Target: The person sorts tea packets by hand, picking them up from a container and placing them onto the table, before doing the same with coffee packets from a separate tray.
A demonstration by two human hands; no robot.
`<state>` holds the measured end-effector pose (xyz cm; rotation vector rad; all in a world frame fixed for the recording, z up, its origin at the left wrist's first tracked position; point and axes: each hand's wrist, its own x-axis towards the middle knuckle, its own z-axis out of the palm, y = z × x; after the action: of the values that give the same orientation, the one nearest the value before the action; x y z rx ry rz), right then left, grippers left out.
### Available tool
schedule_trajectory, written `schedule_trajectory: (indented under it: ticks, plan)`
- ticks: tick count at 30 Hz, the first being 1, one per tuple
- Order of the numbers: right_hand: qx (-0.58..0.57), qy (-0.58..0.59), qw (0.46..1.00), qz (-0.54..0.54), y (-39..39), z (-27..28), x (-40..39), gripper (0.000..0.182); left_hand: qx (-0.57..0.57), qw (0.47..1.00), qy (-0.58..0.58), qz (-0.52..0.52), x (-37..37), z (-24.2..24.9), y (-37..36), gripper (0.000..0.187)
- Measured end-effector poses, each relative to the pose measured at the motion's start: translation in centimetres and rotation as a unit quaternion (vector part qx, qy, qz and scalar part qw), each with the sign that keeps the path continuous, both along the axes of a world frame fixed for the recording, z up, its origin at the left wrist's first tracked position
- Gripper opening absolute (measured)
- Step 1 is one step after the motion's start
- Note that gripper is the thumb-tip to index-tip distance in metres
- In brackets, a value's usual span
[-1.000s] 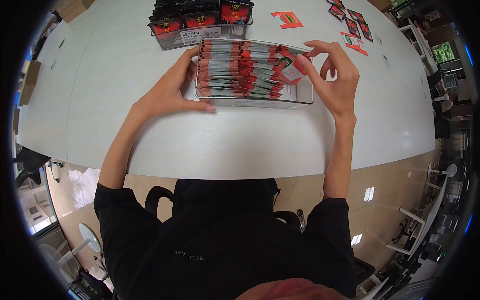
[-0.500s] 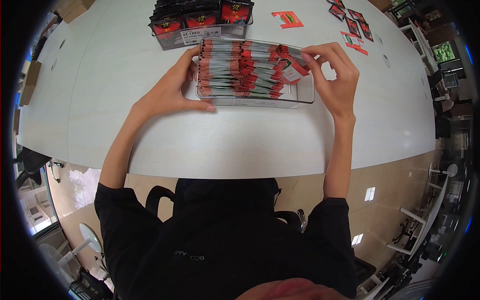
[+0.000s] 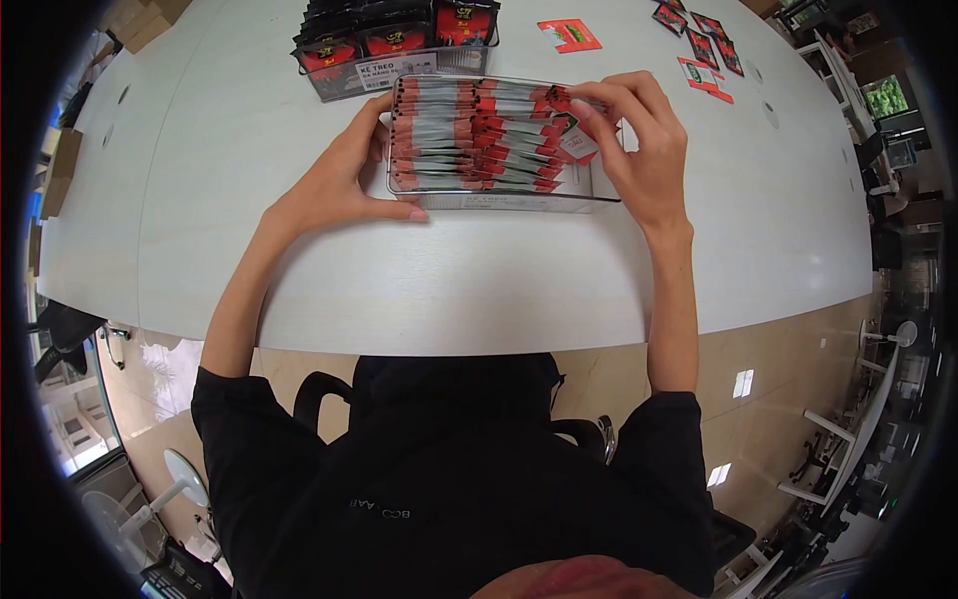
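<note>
A clear plastic bin (image 3: 514, 202) sits on the table in front of me, packed with two rows of red and white sachets (image 3: 434, 132) standing on edge. My left hand (image 3: 337, 180) grips the bin's left end, thumb along the near side and fingers at the far side. At the right end of the right-hand row, a red-and-white sachet (image 3: 577, 146) leans with its printed face up. My right hand (image 3: 649, 150) pinches that sachet near its upper edge, over the bin's right end. The right fingertips partly cover it.
Behind the bin stands another clear bin (image 3: 389, 73) full of black and red coffee packets. A flat red packet (image 3: 570, 35) lies at the back. Several small black and red packets (image 3: 702, 46) and a red-and-white one (image 3: 707, 80) lie farther right. The table's front edge faces me.
My right hand has moved left, bringing the sachet closer against the right-hand row. My left hand keeps its grip on the bin.
</note>
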<state>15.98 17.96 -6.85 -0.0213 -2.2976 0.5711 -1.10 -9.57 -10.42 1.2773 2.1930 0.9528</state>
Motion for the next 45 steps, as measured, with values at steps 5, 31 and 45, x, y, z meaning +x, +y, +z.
schedule_trajectory:
  ticks: [5, 31, 45]
  plan:
    - [0.067, 0.01, 0.998, -0.001, -0.2, -0.5, -0.5, 0.009, 0.063, 0.997, 0.048, -0.011, -0.2, -1.0, -0.1, 0.126]
    - [0.049, -0.078, 0.995, 0.023, 1.8, 1.5, 1.8, 0.052, 0.025, 1.0, -0.004, -0.011, 0.0, -0.1, 0.0, 0.127]
    - [-0.293, -0.055, 0.953, 0.054, 4.5, 0.1, 0.7, 0.046, 0.024, 1.0, -0.011, -0.014, 0.0, -0.4, 0.0, 0.124]
